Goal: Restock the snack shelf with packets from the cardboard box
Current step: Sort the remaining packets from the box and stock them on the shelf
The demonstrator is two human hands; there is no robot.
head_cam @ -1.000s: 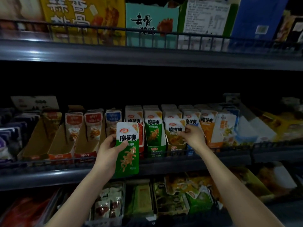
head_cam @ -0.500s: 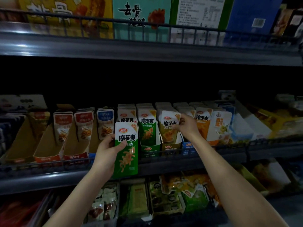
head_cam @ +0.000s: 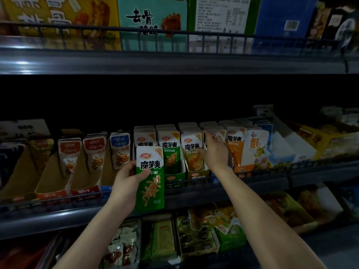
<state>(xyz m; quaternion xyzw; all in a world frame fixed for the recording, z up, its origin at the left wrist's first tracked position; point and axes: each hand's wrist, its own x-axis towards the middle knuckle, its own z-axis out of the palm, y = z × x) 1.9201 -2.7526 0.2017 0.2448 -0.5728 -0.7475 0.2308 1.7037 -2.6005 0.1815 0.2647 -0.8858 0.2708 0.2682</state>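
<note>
Head view: left hand (head_cam: 124, 183) grips a green packet (head_cam: 151, 191) at six o'clock; right hand (head_cam: 215, 152), toward two o'clock, touches shelved packets (head_cam: 191, 150), fingers (head_cam: 208, 135) spread.

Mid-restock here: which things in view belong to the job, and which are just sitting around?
Job: green packet, gripped by the left hand; right hand, touching the packet rows; green display tray of matching packets.
Bystanders: large cartons on the top shelf; red packets at left; bottom-shelf snacks.
Cardboard box: not in view.
</note>
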